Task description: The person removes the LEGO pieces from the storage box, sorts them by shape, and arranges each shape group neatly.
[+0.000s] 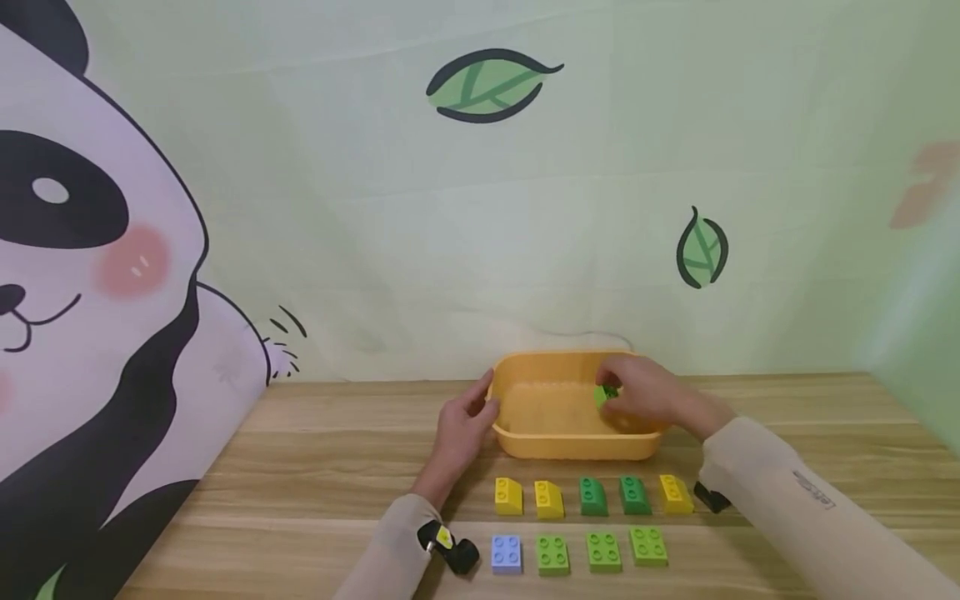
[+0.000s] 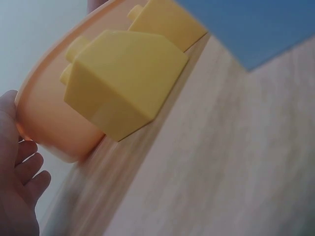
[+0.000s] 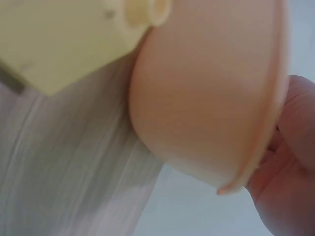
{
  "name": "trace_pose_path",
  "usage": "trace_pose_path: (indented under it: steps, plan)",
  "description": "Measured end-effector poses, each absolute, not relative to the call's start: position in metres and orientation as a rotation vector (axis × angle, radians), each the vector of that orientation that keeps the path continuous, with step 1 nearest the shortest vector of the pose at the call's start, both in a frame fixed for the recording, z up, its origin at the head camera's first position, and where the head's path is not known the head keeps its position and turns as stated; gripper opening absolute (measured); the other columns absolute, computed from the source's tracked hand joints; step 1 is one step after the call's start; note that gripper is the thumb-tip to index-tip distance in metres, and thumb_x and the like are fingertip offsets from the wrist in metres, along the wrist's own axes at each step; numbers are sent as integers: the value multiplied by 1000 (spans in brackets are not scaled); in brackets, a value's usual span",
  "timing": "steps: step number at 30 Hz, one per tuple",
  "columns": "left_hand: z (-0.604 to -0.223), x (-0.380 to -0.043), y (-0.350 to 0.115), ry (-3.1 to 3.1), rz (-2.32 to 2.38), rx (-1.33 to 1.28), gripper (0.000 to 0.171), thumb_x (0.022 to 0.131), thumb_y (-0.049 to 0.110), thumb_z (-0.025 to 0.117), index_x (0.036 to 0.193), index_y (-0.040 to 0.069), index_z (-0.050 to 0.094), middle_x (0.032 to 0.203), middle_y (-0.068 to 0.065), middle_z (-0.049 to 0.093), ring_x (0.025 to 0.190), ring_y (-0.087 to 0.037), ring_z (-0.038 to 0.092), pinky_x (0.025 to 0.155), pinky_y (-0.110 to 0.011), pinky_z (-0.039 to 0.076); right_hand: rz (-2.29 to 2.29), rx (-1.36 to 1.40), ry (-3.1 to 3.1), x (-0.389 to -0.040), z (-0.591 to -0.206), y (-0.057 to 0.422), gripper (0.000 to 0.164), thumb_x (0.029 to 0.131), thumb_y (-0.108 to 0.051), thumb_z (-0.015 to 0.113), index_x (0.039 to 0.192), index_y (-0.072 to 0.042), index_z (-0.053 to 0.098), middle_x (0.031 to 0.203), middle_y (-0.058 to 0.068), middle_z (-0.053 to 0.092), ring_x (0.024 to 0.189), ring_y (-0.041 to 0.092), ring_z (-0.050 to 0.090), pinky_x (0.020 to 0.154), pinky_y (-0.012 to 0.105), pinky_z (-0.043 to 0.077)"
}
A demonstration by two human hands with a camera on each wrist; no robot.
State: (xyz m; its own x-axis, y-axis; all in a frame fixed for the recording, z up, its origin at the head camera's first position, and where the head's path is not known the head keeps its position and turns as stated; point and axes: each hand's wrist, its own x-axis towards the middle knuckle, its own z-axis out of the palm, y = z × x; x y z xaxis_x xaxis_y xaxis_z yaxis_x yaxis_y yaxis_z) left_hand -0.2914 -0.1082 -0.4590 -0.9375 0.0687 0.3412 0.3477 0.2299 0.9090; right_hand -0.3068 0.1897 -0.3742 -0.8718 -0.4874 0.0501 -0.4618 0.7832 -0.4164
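In the head view, an orange-yellow plastic basket (image 1: 577, 447) stands on the wooden table near the back wall. My left hand (image 1: 461, 429) holds its left end, with the thumb and fingers at the rim. In the left wrist view, the fingers (image 2: 32, 169) of that hand are bent against the basket's outside. Over the right part of the basket, my right hand (image 1: 641, 392) pinches a green toy brick (image 1: 600, 395) below the rim level. The palm and fingers hide much of this brick. In the right wrist view, the basket wall (image 3: 206, 98) covers the fingertips.
In front of the basket lies a row of sloped bricks: three yellow (image 1: 508, 497), two dark green (image 1: 592, 497). A nearer row has one blue brick (image 1: 506, 555) and three light green bricks (image 1: 552, 556). A cloth backdrop (image 1: 375, 250) with a panda hangs behind the table (image 1: 315, 475).
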Motion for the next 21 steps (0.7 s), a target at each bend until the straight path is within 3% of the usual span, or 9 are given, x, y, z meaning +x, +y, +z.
trace_pose_path:
  steps: [12,21]
  plan:
    - [-460,-292,-107,-2289,-1758,-377,48,104,8,63,151,4,58,153,-11,56,139,-30,55,115,-49,45,-1030,-905,2894,-273,-366,200,31,95,-12,80,119,4,69,108,8,71,99,27,67,91,50,61]
    - [-459,-292,-107,-2316,-1744,-357,49,104,10,63,152,5,57,154,-10,56,138,-29,57,114,-47,47,-1177,-1001,2928,-242,-358,212,28,96,-8,77,122,1,74,108,3,68,94,18,63,86,40,64]
